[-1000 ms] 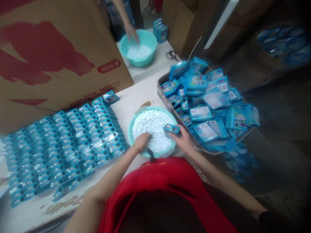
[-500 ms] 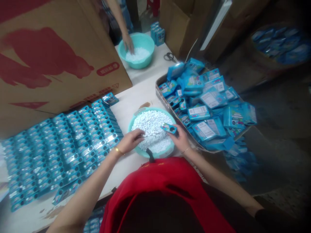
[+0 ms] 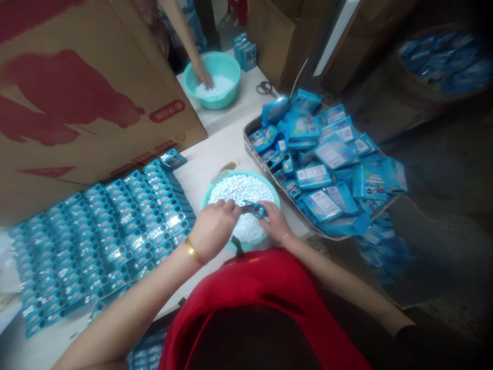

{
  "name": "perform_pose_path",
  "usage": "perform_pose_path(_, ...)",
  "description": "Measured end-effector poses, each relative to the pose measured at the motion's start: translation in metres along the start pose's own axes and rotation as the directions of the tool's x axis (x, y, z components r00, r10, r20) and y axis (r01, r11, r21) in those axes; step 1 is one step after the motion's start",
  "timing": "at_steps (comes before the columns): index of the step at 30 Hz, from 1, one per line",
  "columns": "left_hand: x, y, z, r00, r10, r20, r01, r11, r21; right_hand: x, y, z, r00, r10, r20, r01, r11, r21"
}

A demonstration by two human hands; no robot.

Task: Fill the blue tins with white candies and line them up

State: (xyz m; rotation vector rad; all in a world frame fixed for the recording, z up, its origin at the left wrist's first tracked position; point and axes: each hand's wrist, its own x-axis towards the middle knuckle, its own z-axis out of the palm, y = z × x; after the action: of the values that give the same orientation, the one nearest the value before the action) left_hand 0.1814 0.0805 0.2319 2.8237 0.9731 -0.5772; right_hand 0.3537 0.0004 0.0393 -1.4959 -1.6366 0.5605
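My right hand [image 3: 274, 222] pinches a small blue printed box [image 3: 259, 210] above a turquoise basin [image 3: 207, 194]. Small white pellets [image 3: 246, 186] fill much of that basin. My left hand [image 3: 216, 226], with a gold bangle at its wrist, is closed over the basin's left side. A slim, dark, shiny piece [image 3: 246, 208] reaches from its fingertips to the box's left end; I cannot make out what it is. The fingers hide part of it.
Rows of blue boxes [image 3: 103, 236] stand at left beside a large carton [image 3: 88, 92]. A tray heaped with blue packs [image 3: 327, 154] lies at right. Scissors [image 3: 265, 88] rest farther back. Another person's hand [image 3: 204, 77] reaches into a second basin [image 3: 231, 95].
My left hand has risen from the pellets and moved right to the small box. The right hand has drawn the box slightly left and down. The other person's hand stays in its basin.
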Motion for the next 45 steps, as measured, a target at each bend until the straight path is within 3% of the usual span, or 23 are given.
perform_pose_path(2,0.000,-0.020,0.027,0.995,-0.096,0.009,0.097,0.994,-0.049,-0.003,0.004,-0.006,0.998,0.059,-0.020,-0.059,0.998,0.018)
perform_pose_path(6,0.016,-0.046,0.118,0.962,-0.226,0.155,0.263,0.918,-0.298,-0.005,0.009,-0.021,0.983,0.168,-0.076,-0.164,0.985,0.056)
perform_pose_path(9,0.041,-0.028,0.178,0.972,-0.177,0.156,0.232,0.832,-0.503,-0.003,0.011,-0.030,0.971,0.219,-0.098,-0.214,0.975,0.065)
perform_pose_path(11,0.057,-0.008,0.199,0.982,-0.149,0.119,0.191,0.800,-0.569,-0.002,0.011,-0.033,0.964,0.243,-0.109,-0.237,0.969,0.071)
perform_pose_path(13,0.067,0.005,0.208,0.988,-0.135,0.081,0.156,0.761,-0.630,0.000,0.012,-0.034,0.955,0.272,-0.119,-0.262,0.961,0.087)
perform_pose_path(15,0.067,0.006,0.207,0.992,-0.116,0.054,0.121,0.725,-0.678,0.000,0.013,-0.034,0.946,0.300,-0.121,-0.288,0.952,0.104)
perform_pose_path(18,0.050,-0.013,0.193,0.997,-0.075,-0.031,0.025,0.646,-0.763,-0.001,0.014,-0.034,0.942,0.310,-0.128,-0.296,0.948,0.114)
perform_pose_path(22,0.017,-0.043,0.151,0.986,-0.048,-0.160,-0.101,0.591,-0.801,-0.001,0.013,-0.029,0.955,0.268,-0.129,-0.257,0.962,0.096)
perform_pose_path(25,0.002,-0.051,0.107,0.981,-0.020,-0.192,-0.134,0.649,-0.749,0.000,0.009,-0.023,0.979,0.188,-0.083,-0.184,0.981,0.055)
perform_pose_path(27,-0.001,-0.048,0.079,0.985,0.026,-0.173,-0.135,0.738,-0.661,0.001,0.005,-0.017,0.992,0.121,-0.037,-0.120,0.993,0.022)
perform_pose_path(31,0.004,-0.024,0.031,0.998,0.062,-0.015,-0.064,0.954,-0.293,0.003,-0.002,-0.006,1.000,0.025,0.008,-0.025,1.000,0.010)
perform_pose_path(35,0.007,0.003,-0.002,0.998,0.062,0.014,-0.061,0.998,-0.019,0.003,-0.005,0.004,1.000,-0.007,0.001,0.007,1.000,0.018)
perform_pose_path(38,0.000,0.004,-0.011,0.997,0.051,-0.065,-0.051,0.999,-0.002,0.004,-0.003,0.005,1.000,-0.004,0.003,0.004,0.999,0.045)
perform_pose_path(40,-0.003,-0.007,-0.007,0.991,0.038,-0.125,-0.045,0.998,-0.053,0.005,-0.003,0.000,1.000,0.000,-0.010,0.001,0.998,0.070)
perform_pose_path(45,0.014,-0.029,0.038,0.951,0.061,-0.303,-0.189,0.889,-0.416,0.008,-0.016,-0.015,0.998,0.057,0.009,-0.057,0.990,0.131)
